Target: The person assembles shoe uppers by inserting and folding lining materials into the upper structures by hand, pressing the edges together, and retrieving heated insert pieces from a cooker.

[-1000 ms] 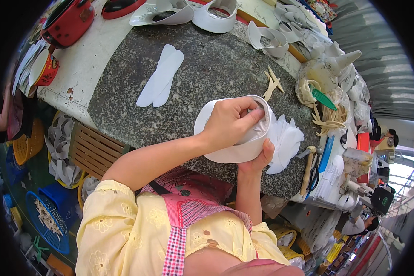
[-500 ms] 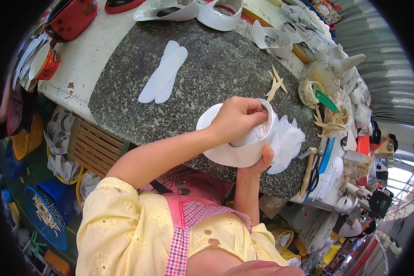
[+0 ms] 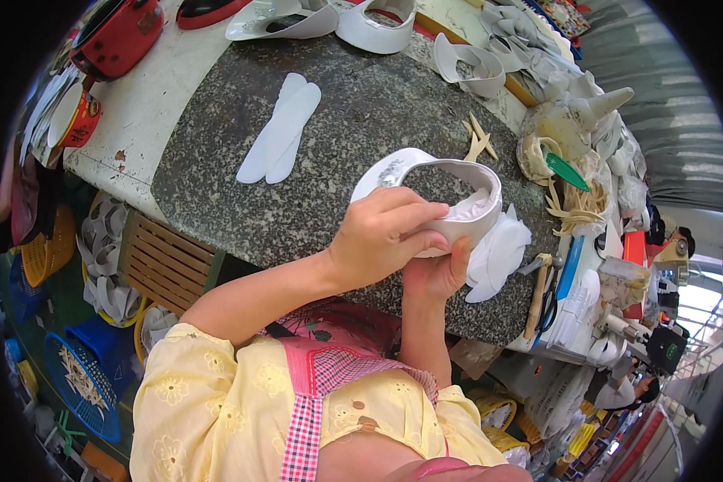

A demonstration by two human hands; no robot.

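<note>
A white shoe upper (image 3: 480, 178) is held tilted over the dark speckled stone slab, its opening facing up, with crumpled pale lining inside. My left hand (image 3: 384, 231) pinches its near rim, thumb outside and fingers at the inner edge. My right hand (image 3: 437, 275) grips the same upper from below, thumb against its outer wall. Just right of my hands lies a fanned stack of white insole-shaped pieces (image 3: 502, 253). Two similar white pieces (image 3: 279, 132) lie crossed on the slab (image 3: 217, 161) to the left.
More white uppers (image 3: 377, 28) stand along the far edge. Cream strips (image 3: 478, 143), a glue-stained container (image 3: 556, 132) and a green-handled tool (image 3: 569, 173) are at the right, near a hammer (image 3: 536, 301) and scissors (image 3: 548, 312). A red pot (image 3: 119, 40) sits far left.
The upper has been turned, so its open loop now faces up and shows the slab through it. My left hand has moved from inside its far edge to the near rim.
</note>
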